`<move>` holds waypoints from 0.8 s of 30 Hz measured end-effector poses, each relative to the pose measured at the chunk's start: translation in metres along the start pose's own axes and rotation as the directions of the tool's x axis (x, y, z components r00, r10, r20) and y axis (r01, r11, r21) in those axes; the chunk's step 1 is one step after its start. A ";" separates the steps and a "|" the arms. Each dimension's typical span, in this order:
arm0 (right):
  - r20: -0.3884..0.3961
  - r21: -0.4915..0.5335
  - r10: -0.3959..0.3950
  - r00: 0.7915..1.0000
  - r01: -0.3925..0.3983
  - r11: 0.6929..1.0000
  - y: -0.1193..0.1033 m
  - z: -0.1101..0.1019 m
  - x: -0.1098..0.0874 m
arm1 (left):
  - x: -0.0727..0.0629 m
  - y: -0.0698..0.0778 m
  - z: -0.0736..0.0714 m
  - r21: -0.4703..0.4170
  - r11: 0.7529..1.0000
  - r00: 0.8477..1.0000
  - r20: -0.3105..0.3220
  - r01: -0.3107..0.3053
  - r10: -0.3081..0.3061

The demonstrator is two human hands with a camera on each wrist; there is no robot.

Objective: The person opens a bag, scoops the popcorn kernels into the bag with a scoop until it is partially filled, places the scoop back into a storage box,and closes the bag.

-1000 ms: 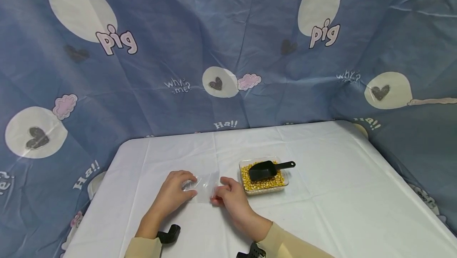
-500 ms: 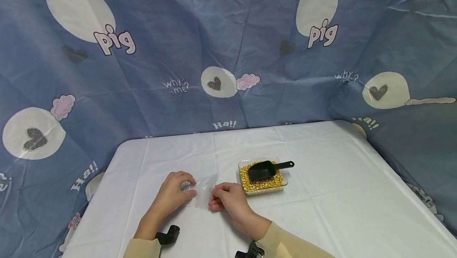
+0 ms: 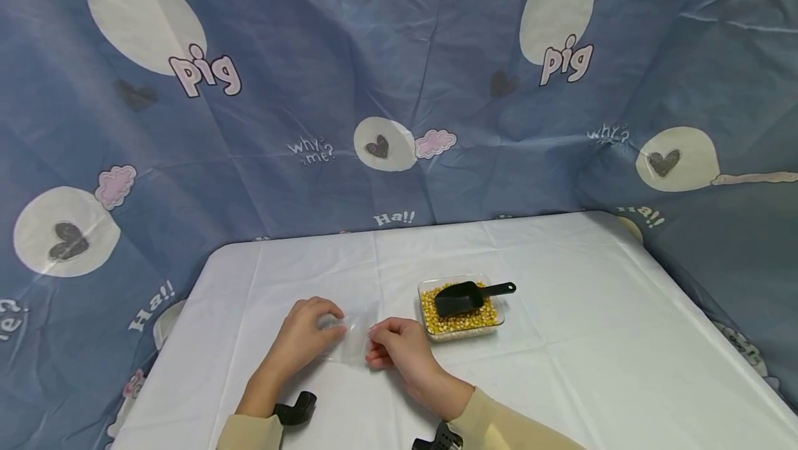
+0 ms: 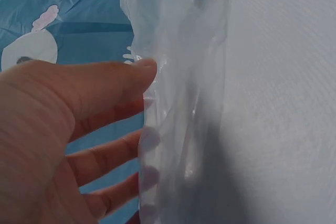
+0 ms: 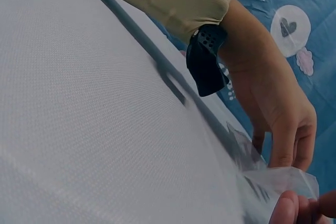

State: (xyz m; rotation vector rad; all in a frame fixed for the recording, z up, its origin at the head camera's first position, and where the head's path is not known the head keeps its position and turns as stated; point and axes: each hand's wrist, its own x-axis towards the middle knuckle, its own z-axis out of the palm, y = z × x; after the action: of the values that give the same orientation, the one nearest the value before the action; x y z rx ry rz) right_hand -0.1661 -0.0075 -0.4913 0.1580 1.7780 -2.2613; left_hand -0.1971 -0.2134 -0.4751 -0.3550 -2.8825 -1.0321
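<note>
Between the two hands is a clear plastic bag (image 3: 357, 340), thin and see-through, close over the white cloth. My left hand (image 3: 303, 334) grips its left side, thumb in front and fingers behind; the left wrist view shows several fingers through or beside the creased film (image 4: 184, 98). With thumb and fingertips, my right hand (image 3: 402, 347) pinches the bag's right edge. In the right wrist view the right fingertips (image 5: 294, 208) hold the film at the bottom corner, and the left hand (image 5: 278, 98) reaches down to the far side of the bag.
Just right of the right hand stands a clear rectangular container (image 3: 499, 322) of yellow corn kernels (image 3: 445, 325). A black scoop (image 3: 460, 298) lies on the kernels, its handle pointing right over the rim. White cloth covers the table (image 3: 592, 339); a blue printed curtain (image 3: 399, 76) surrounds it.
My right fingers have drawn together from a spread pose and now pinch the bag's edge, a little lower than before. The left hand stays nearly in place. Container and scoop have not moved.
</note>
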 end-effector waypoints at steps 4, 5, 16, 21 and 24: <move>0.004 0.003 0.004 1.000 -0.004 1.000 0.000 0.001 -0.001 | -0.001 0.004 -0.002 0.021 1.000 1.000 -0.017 -0.008 0.009; 0.006 0.004 0.002 1.000 -0.002 1.000 0.000 0.002 -0.001 | -0.001 0.006 -0.002 0.024 1.000 1.000 -0.022 -0.017 0.018; 0.038 0.018 -0.019 0.999 0.018 1.000 -0.004 0.000 -0.003 | -0.003 0.029 -0.008 0.014 0.999 0.999 -0.040 -0.030 0.030; 0.043 0.020 -0.039 0.998 0.038 0.999 -0.009 -0.001 -0.004 | -0.003 0.035 -0.010 -0.031 0.999 1.000 -0.007 -0.020 0.020; 0.046 0.016 -0.051 0.998 0.050 0.999 -0.011 -0.001 -0.005 | -0.003 0.037 -0.011 -0.117 0.993 1.000 0.030 -0.005 0.009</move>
State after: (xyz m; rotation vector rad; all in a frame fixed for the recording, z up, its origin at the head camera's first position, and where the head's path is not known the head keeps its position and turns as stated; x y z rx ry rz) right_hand -0.1647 -0.0039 -0.4798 0.0634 1.7615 -2.2938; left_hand -0.1855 -0.1931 -0.4435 -0.3903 -2.8522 -1.2075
